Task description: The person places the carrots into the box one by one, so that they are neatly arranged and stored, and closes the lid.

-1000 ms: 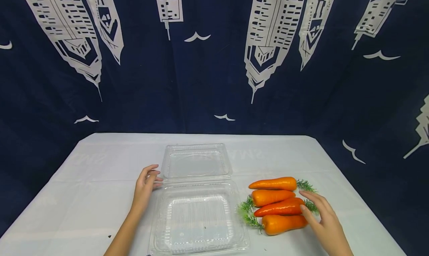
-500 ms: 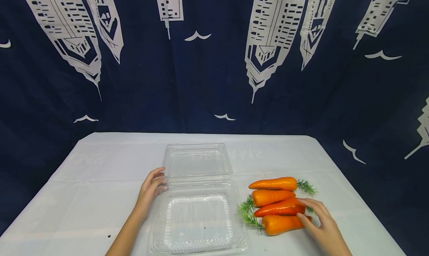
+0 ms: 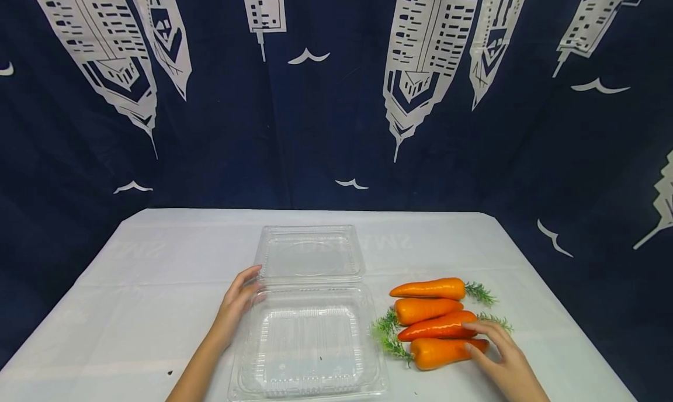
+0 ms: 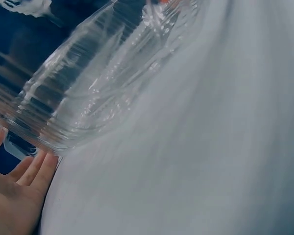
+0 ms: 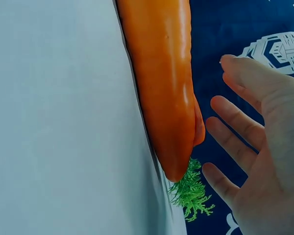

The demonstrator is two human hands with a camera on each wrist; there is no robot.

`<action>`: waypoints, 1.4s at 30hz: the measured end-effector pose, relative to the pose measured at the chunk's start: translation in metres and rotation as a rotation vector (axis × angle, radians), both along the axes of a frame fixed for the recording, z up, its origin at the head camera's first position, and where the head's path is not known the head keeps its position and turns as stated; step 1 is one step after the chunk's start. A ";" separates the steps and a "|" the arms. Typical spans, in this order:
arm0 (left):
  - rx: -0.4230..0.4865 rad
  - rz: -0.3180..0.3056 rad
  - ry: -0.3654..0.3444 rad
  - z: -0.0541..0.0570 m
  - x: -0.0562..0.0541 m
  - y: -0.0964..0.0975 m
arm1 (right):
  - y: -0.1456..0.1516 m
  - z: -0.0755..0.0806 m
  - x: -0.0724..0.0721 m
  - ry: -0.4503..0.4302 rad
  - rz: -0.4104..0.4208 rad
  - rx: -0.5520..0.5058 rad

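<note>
A clear plastic clamshell box (image 3: 310, 338) lies unfolded, its lid (image 3: 307, 253) toward the back of the table. My left hand (image 3: 233, 305) is at the box's left edge near the hinge; in the left wrist view its relaxed fingers (image 4: 36, 171) reach the plastic wall, though contact is hard to tell. Right of the box several carrots lie in a stack of rows: a top carrot (image 3: 428, 288), a second carrot (image 3: 426, 310), a redder carrot (image 3: 439, 326) and a front carrot (image 3: 441, 352). My right hand (image 3: 505, 358) hovers over the right ends of the two front ones, fingers spread and holding nothing.
Green leafy tops (image 3: 389, 335) stick out left of the carrots, others (image 3: 479, 293) to the right. A white cloth covers the table (image 3: 131, 308). Behind hangs a dark blue curtain (image 3: 315, 127) with white building prints. A small dark speck (image 3: 170, 373) lies at the front left.
My left hand has moved slightly right and down onto the box's edge. My right hand has shifted left, then down toward the front carrot. The carrots stay in place; the box has slid slightly left.
</note>
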State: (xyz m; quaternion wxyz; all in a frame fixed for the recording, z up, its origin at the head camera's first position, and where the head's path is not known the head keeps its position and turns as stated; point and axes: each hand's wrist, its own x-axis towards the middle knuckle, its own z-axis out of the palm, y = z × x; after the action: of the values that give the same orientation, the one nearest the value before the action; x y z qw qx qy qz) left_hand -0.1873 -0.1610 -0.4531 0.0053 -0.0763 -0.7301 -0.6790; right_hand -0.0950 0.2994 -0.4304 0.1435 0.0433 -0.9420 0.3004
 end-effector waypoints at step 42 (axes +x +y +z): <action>-0.043 -0.026 -0.012 -0.003 -0.001 0.001 | 0.007 -0.011 -0.005 -0.281 0.266 0.125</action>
State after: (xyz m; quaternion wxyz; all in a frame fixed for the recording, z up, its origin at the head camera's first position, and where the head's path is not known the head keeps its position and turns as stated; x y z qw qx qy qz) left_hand -0.1880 -0.1605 -0.4560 -0.0096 -0.0815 -0.7435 -0.6636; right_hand -0.0998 0.3063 -0.4418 -0.0331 0.1341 -0.9555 0.2606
